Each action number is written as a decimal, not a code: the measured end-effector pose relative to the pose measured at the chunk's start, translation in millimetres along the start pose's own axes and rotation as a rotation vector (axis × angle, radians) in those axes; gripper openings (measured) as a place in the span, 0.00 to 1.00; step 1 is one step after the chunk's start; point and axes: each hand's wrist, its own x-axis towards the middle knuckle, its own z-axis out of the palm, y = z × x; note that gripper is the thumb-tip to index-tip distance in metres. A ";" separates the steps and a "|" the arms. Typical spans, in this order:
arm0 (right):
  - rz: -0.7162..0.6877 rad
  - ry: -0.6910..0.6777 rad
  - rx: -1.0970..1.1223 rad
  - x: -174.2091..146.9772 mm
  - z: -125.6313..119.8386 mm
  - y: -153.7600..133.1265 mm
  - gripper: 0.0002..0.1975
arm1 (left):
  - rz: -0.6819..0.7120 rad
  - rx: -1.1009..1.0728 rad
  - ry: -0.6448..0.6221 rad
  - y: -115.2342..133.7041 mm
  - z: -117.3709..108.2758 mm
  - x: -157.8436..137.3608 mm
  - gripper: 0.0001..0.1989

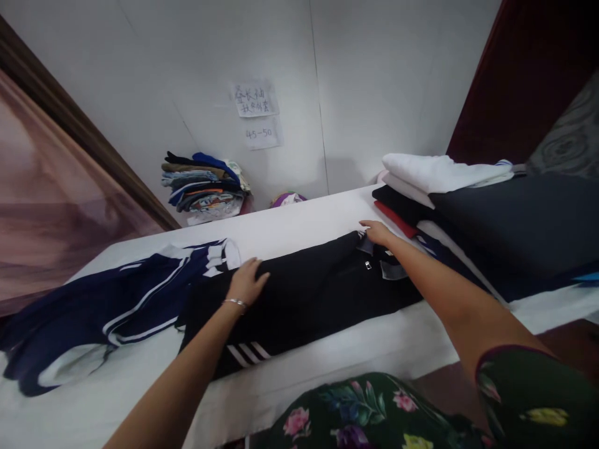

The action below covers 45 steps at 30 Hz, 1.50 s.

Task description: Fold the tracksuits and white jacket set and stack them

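Note:
A black garment, apparently a jacket [309, 287], lies sideways across the white table, with three white stripes near its lower left edge and a small white logo near its right end. My left hand [248, 282], a bracelet at the wrist, rests on its left part with the thumb apart from the fingers. At the upper right corner, by the striped edge, my right hand [375, 232] pinches the fabric between thumb and fingers. Grey lining shows just below that hand. A navy jacket [145, 290] with white piping lies left of the black one, partly under its edge.
Folded clothes form a tall stack [206, 187] at the back left. More garments, with a white one [425, 173] on top, are piled at the right. Paper notes [256, 100] hang on the wall. A pink curtain [56, 187] borders the left side.

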 end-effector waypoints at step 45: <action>0.306 0.161 0.145 -58.0 29.7 36.6 0.12 | 0.145 0.113 -0.290 49.6 67.2 -8.1 0.30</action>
